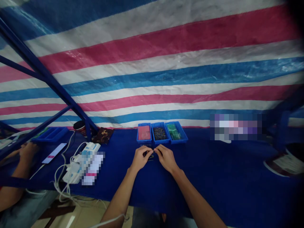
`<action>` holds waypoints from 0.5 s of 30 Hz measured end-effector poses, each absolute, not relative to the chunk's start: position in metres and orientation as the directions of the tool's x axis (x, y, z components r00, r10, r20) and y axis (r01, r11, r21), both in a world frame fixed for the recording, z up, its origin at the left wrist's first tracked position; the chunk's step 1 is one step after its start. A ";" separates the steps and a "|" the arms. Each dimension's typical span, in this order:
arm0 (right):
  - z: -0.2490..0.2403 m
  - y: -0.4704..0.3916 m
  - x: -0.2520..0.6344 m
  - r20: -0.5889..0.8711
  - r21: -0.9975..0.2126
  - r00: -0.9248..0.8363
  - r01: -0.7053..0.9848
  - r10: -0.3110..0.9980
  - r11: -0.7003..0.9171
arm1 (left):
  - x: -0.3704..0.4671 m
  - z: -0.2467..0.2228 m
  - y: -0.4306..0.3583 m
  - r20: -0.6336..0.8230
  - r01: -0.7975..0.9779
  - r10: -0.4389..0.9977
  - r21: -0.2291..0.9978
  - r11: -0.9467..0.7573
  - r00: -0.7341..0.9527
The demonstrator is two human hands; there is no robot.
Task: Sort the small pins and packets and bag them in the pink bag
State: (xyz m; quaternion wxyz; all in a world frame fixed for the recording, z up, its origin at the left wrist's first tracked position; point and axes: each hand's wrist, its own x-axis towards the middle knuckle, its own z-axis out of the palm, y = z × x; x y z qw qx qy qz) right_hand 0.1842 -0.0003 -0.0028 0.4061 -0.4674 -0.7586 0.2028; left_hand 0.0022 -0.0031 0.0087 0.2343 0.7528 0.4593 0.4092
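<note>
Left hand (139,159): fingers pinched; from here I can't tell on what, if anything
Right hand (168,159): likewise, at left's 3 o'clock
Thin parts (151,156): on desk (213,180), between hands
Trays (162,141): 12 o'clock

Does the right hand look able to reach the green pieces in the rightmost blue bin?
Probably yes: the blue bin lies beyond the right hand, with nothing visible between that hand and the green pieces but the bin's wall. That hand's fingers are pinched near the left hand, though.
</note>
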 end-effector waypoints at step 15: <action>0.000 0.000 0.186 0.426 -0.738 -0.261 0.453 0.866 0.500 | 0.001 0.007 -0.002 0.383 0.507 0.896 0.739 -0.443 0.225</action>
